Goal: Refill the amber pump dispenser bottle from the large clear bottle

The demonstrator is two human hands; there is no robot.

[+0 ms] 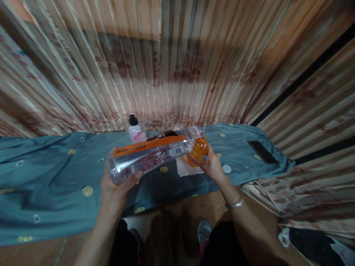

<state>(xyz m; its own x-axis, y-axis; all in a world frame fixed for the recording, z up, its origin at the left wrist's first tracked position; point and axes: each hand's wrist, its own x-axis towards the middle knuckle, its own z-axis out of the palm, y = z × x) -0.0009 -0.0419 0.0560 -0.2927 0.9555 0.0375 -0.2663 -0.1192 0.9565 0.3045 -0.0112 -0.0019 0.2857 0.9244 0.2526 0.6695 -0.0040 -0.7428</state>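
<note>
Dim warm light, edges warped, perhaps blurred.

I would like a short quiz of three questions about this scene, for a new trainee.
1. True or false: the left hand holds the large clear bottle upright.
2. What does the right hand hold? A) the orange glass B) the dark phone C) the white cap
3. Fill in: the small bottle with the pink label has a ____ cap.

Key: 1 false, it is tipped with its mouth at the glass; 2 A; 3 black.
</note>
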